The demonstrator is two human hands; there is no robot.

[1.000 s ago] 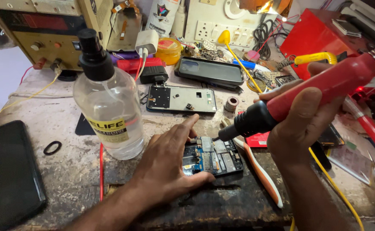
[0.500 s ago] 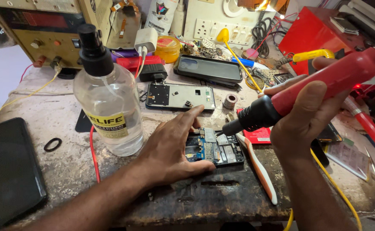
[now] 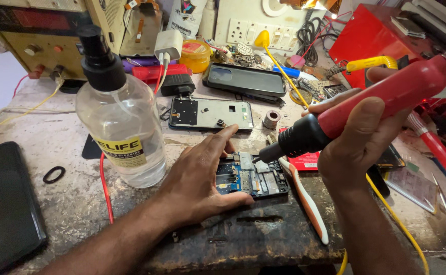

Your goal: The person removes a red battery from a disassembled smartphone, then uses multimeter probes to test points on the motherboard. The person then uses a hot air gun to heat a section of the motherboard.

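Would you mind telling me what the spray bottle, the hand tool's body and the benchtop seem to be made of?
Spray bottle: probably clear plastic, since the liquid and background show through; its black pump top looks like matte plastic.
Hand tool: glossy red shell, likely plastic, with a black front section narrowing to a nozzle.
Benchtop: looks like stone or concrete, pale grey, rough and stained; the dark front patch looks scorched or grimy.

Left hand [image 3: 197, 183] lies flat, fingers spread, beside the circuit board [image 3: 251, 175]; right hand [image 3: 357, 142] hovers above it, fist curled tight.
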